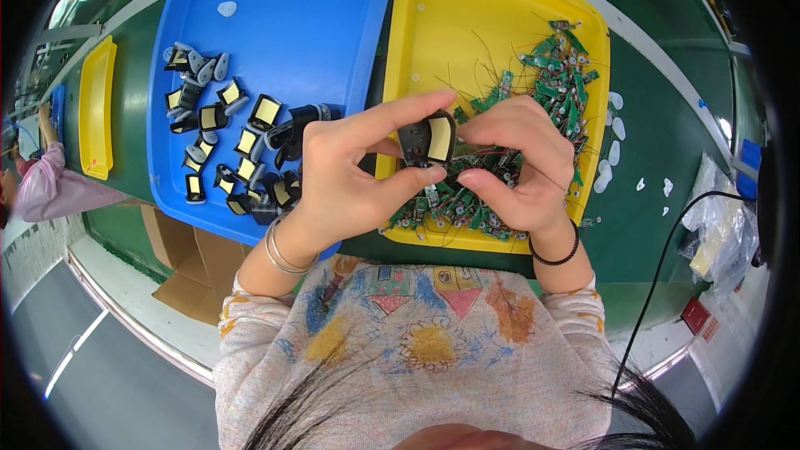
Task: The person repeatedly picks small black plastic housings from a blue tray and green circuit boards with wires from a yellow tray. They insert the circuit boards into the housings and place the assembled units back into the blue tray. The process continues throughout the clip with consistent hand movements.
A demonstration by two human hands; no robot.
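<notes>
My left hand (350, 158) pinches a small black plastic housing (415, 143) between thumb and fingers. A pale yellow pad (440, 140) covers its right side. Close against that side, my right hand (529, 158) has its fingers curled, thumb and forefinger bent toward the housing. Thin reddish wires and something green show by the right fingers; I cannot make out whether these are held or lie in the tray behind. Both hands are over the left edge of a yellow tray (433, 0) with many green circuit boards (558, 75) and fine wires.
Left of it, a blue tray (275, 0) holds many more black housings (247, 142) with yellow pads. Whitish oval pieces (614, 152) lie on the green bench to the right, near a black cable (654, 283) and plastic bag (717, 225). A person in pink (62, 187) is far left.
</notes>
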